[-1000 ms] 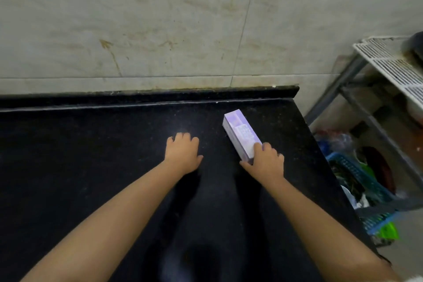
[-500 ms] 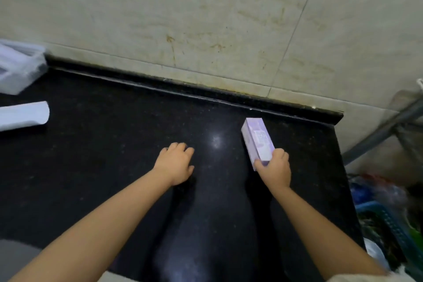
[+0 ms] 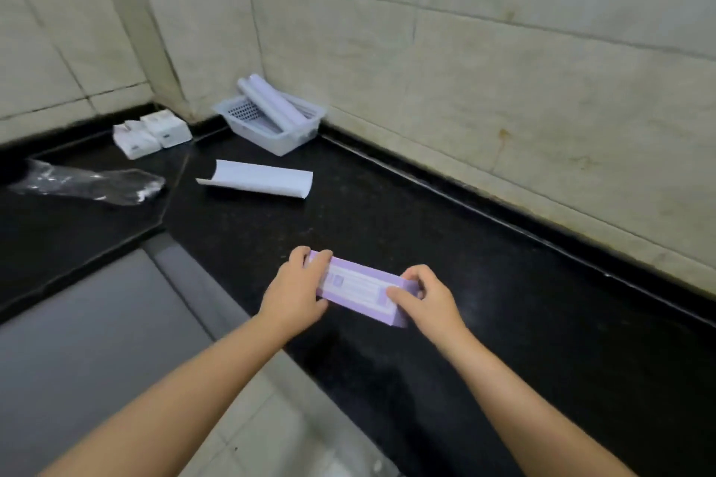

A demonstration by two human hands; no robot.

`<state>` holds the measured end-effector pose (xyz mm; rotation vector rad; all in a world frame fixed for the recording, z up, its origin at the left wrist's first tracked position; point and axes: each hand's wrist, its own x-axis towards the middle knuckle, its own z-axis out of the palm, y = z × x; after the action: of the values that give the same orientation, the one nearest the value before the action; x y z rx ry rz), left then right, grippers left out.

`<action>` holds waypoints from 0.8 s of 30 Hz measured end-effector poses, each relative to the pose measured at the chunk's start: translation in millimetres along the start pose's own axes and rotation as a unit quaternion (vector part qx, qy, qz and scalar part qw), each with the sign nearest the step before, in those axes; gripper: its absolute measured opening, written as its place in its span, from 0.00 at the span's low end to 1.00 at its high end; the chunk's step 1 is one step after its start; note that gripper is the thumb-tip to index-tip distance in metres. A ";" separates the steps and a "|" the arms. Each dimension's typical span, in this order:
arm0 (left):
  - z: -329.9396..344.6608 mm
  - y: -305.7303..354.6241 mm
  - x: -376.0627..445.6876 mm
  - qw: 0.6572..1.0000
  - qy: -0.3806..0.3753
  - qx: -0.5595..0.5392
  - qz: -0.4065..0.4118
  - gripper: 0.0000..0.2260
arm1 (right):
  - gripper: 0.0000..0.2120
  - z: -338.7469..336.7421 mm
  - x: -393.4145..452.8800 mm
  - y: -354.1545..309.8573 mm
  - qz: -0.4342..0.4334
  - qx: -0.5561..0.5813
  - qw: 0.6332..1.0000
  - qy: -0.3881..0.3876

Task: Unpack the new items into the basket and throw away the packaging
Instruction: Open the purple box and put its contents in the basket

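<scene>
A long purple box (image 3: 358, 287) is held crosswise just above the black counter (image 3: 484, 283). My left hand (image 3: 296, 288) grips its left end and my right hand (image 3: 426, 294) grips its right end. Far back in the corner stands a pale plastic basket (image 3: 286, 139) with a lavender roll (image 3: 269, 103) leaning in it. A curled sheet of white paper (image 3: 255, 178) lies on the counter in front of the basket.
Two small white boxes (image 3: 151, 134) sit against the wall to the left of the basket. A crumpled clear plastic wrap (image 3: 85, 184) lies at the far left. The counter's front edge runs diagonally, with grey floor (image 3: 77, 321) below it.
My right hand lifted the purple box off the counter and turned it crosswise. My left hand left the counter and took the other end. The view swung left to the basket corner.
</scene>
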<state>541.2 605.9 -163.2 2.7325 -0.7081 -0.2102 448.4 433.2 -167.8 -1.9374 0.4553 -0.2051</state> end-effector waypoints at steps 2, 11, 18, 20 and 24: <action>-20.9 -43.5 -3.1 0.999 -0.025 0.019 -0.007 0.28 | 0.13 41.3 9.4 -20.8 -0.001 0.024 0.999 -0.022; -94.7 -252.0 -44.0 0.996 -0.017 0.041 -0.076 0.28 | 0.21 225.5 39.9 -96.1 0.043 0.052 0.974 -0.216; -100.4 -326.1 -21.0 0.997 0.027 0.025 -0.067 0.28 | 0.25 296.1 66.2 -122.6 0.000 0.031 0.985 -0.169; -93.8 -334.4 -3.7 0.998 0.042 0.006 -0.056 0.28 | 0.25 301.0 82.0 -124.6 -0.011 0.035 0.990 -0.138; -87.2 -346.7 45.7 1.000 0.009 -0.018 -0.011 0.29 | 0.30 297.3 123.5 -127.0 -0.032 -0.011 0.994 -0.108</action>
<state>755.2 893.6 -199.1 2.7064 -0.6637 -0.2010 692.1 678.6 -179.5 -1.9714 0.2533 -0.0316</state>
